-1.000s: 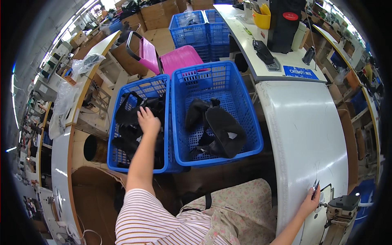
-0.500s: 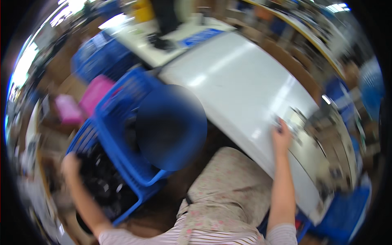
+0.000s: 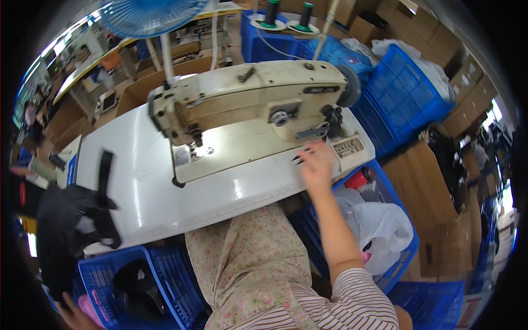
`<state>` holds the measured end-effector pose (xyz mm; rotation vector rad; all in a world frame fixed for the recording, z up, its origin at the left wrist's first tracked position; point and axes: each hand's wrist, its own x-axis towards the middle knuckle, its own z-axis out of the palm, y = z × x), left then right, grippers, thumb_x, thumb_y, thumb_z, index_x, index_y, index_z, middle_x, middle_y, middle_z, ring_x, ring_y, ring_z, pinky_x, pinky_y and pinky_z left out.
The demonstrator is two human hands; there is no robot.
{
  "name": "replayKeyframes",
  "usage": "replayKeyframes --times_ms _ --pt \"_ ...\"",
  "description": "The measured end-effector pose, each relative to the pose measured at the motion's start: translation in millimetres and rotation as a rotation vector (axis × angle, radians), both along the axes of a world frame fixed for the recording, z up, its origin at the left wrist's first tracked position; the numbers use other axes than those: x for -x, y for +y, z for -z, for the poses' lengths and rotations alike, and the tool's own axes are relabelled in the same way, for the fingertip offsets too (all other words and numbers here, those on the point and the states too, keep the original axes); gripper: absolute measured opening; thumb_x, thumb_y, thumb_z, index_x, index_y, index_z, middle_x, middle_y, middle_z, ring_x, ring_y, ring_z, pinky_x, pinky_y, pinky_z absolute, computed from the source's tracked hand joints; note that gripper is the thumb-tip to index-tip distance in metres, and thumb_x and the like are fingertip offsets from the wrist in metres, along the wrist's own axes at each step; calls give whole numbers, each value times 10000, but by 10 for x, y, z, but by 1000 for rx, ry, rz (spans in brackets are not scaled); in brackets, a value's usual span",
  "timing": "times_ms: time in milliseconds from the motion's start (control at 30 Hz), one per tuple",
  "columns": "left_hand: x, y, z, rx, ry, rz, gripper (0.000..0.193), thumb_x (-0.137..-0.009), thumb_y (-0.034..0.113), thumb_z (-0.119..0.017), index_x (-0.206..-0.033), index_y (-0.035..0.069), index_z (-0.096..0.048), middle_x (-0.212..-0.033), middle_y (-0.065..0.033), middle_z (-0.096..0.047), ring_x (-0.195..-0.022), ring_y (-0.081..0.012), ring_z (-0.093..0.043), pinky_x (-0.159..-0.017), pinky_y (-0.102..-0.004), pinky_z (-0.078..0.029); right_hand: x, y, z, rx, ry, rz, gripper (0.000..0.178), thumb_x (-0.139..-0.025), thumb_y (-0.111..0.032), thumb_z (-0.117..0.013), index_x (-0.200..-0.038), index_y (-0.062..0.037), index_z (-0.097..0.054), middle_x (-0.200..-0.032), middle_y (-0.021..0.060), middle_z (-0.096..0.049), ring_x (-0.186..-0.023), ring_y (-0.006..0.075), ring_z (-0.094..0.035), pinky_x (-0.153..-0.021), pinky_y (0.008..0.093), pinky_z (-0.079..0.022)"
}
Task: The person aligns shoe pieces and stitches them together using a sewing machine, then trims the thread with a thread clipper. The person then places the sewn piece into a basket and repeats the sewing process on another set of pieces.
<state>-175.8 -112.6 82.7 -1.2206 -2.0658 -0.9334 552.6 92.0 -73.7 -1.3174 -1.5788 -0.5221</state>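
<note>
At the far left, my left hand is closed at the lower end of a black fabric piece with straps, perhaps a bag part. The piece stands up beside the table's left end, with one strap sticking upward. My right hand is closed over the front of the white sewing table, near the right end of a cream sewing machine. Two dark points project from its fingers, seemingly small thread snips; motion blurs them.
Blue baskets with black pieces stand below the table at left. To the right, another blue basket holds clear plastic bags. Stacked blue crates, thread cones, a blue fan and cardboard boxes surround the machine.
My view has swung right from the baskets to the sewing machine. The left hand, earlier at a basket of black pieces, now has a black fabric piece raised. The right hand remains over the table.
</note>
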Motion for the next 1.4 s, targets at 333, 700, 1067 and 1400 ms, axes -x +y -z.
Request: replayKeyframes --times_ms 333,700,1067,1400 --pt "-1153 780 611 289 -13 743 232 -905 9 -618 -1121 -71 -594 -1175 -170 -622 -1019 -268 -609 -918 -347 -465 -1842 -384 482 377 298 97 349 -781 -4 -569 -1082 -105 -712 -1187 120 -647 -1160 303 -558 -986 402 -425" --pt "-1948 970 206 292 -330 1046 381 -904 245 -658 -1089 -84 -608 -1090 -157 -639 -996 -236 -602 -896 -323 -466 -1320 -1945 1735 1257 179 592 442 -691 -181 -778 -1078 -72 -594 -1043 207 -642 -1002 378 -623 -855 472 -500" --pt "-2915 1521 395 62 -655 1640 186 -814 216 -729 -742 64 -648 -762 -104 -669 -835 -277 -607 -721 -377 -478 -1420 -2089 1485 1124 114 582 343 -640 -189 -797 -887 -29 -621 -921 161 -629 -920 387 -598 -827 447 -492" --pt "-2497 1907 996 317 -1342 1538 114 -643 70 -806 -733 63 -735 -896 -139 -716 -1136 -378 -586 -1167 -536 -140 116 -868 -477 913 796 -953 217 -713 -34 -787 -904 -43 -683 -1321 140 -532 -1237 268 -507 -1031 386 -398"
